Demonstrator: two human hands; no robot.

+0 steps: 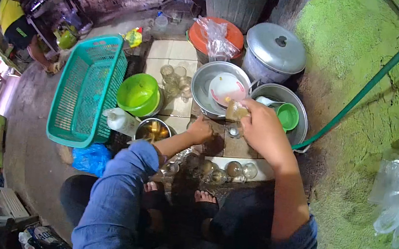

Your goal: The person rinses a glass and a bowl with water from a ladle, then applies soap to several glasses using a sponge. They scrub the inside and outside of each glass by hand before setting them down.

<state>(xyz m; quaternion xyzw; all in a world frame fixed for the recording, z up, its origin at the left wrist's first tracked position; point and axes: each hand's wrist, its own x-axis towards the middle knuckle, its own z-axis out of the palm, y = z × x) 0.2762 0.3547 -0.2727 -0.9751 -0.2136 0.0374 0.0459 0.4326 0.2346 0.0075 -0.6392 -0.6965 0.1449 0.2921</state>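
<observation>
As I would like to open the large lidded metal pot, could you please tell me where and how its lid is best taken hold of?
Probably by the dark knob near the middle of the lid, coming from above: the knob stands up from the lid's top, nothing lies over it, and fingers should fit around it.

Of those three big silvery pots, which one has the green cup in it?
The open pot beside the green hose. The other open pot holds a white bowl, and the third pot has its lid on.
</observation>
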